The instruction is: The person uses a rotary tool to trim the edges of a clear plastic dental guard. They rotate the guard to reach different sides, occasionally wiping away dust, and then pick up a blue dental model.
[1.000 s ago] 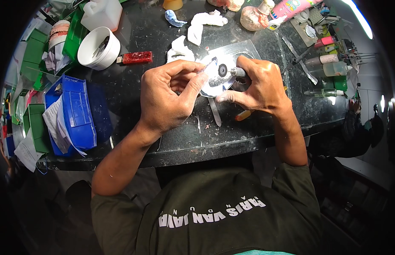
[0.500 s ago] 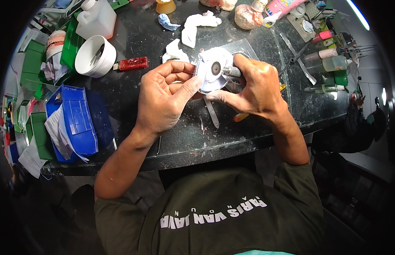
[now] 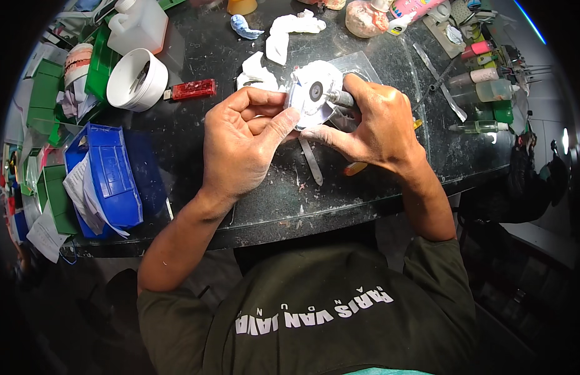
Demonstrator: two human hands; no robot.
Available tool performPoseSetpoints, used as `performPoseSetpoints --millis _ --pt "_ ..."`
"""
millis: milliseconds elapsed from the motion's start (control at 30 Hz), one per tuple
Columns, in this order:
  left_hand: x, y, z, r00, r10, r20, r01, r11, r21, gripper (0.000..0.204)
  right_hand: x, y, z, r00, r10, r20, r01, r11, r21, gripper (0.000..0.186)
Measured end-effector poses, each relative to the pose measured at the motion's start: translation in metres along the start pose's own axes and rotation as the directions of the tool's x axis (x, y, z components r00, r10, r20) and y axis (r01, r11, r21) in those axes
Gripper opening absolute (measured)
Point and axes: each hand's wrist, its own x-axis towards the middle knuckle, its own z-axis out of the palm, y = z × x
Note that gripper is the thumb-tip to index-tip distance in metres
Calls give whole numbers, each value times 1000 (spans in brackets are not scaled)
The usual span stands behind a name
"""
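Note:
Over the dark bench my left hand (image 3: 246,137) is closed on the edge of a white plaster cast (image 3: 304,114), thumb in front and fingers behind. My right hand (image 3: 380,125) grips a metal rotary handpiece (image 3: 341,98), its thumb stretched toward the lower edge of the cast. On the handpiece's tip sits a small dark disc (image 3: 316,92), which lies over the face of the cast. Bright glare hides the cast's finer shape and whether the disc touches it. White dust coats fingers of both hands.
White plaster pieces (image 3: 293,30) lie beyond my hands. To the left are a red box-like object (image 3: 194,89), a white tub (image 3: 153,85) and a blue bin (image 3: 118,178) with papers. A flat metal strip (image 3: 312,164) lies below the cast. Bottles (image 3: 497,90) line the right side.
The cast has tilted slightly between my hands, and the disc has shifted a little up and left over it. Both hands keep their hold.

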Motion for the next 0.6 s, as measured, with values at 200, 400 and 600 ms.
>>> performPoseSetpoints --millis 200,400,600 --pt "0 -3 -1 995 -89 -42 83 988 -129 18 1 -2 0 1000 11 20 -11 1000 -8 60" --pt "0 -5 -2 996 -77 -50 69 987 -145 16 0 -2 2 1000 -27 1 27 1000 6 58" --pt "0 -7 -1 997 -64 -47 55 984 -171 15 1 -3 -2 999 3 35 -3 1000 -2 57"
